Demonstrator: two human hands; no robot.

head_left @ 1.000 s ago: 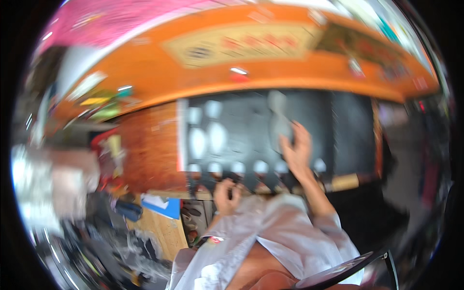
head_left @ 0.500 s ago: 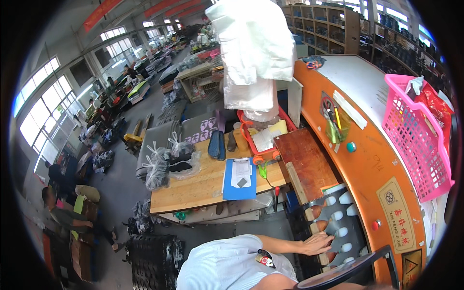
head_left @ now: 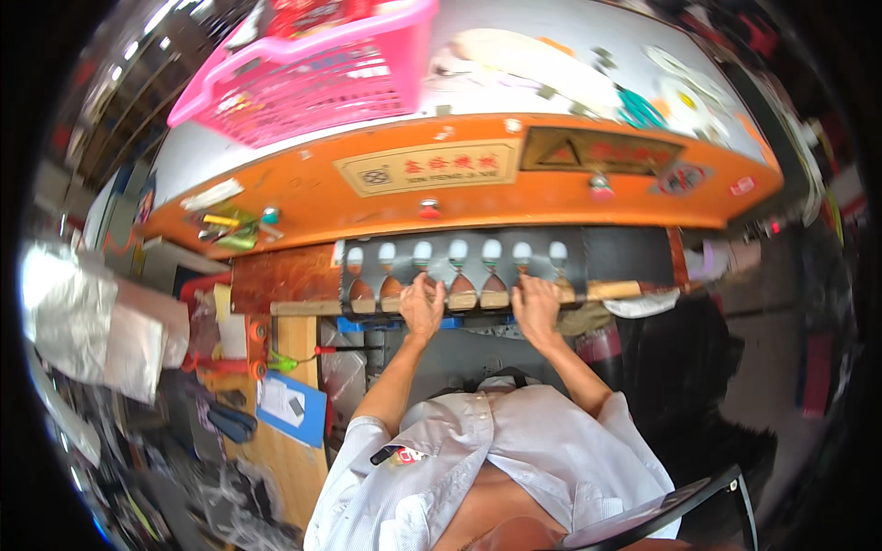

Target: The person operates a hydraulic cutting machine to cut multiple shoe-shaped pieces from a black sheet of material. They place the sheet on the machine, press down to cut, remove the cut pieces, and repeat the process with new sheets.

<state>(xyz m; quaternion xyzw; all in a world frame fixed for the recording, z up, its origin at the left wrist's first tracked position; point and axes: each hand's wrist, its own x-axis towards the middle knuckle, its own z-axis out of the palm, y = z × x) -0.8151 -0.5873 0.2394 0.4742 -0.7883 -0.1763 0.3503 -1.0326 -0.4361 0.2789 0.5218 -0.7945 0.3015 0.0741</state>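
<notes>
A black sheet (head_left: 473, 257) with a row of openings lies along the front of an orange machine (head_left: 312, 195). Pale oval spots and brown patches show in the row. On the sheet's near part, my left hand (head_left: 423, 308) rests with its fingers stretched forward. Farther right, my right hand (head_left: 537, 305) lies with its fingers apart, touching the same near part. Nothing is seen held in either hand. A wooden strip (head_left: 602, 290) runs under the sheet's near edge.
A pink basket (head_left: 322, 87) stands on the machine's white top, with teal-handled scissors (head_left: 641, 108) at the right. Red (head_left: 429, 208) and green (head_left: 270, 215) buttons sit on the orange front. To the left are a blue clipboard (head_left: 308, 424), a wooden table (head_left: 287, 473) and plastic bags (head_left: 101, 317).
The view has swung right to face the machine. Both hands now show on the black sheet; only one was plainly visible there before.
</notes>
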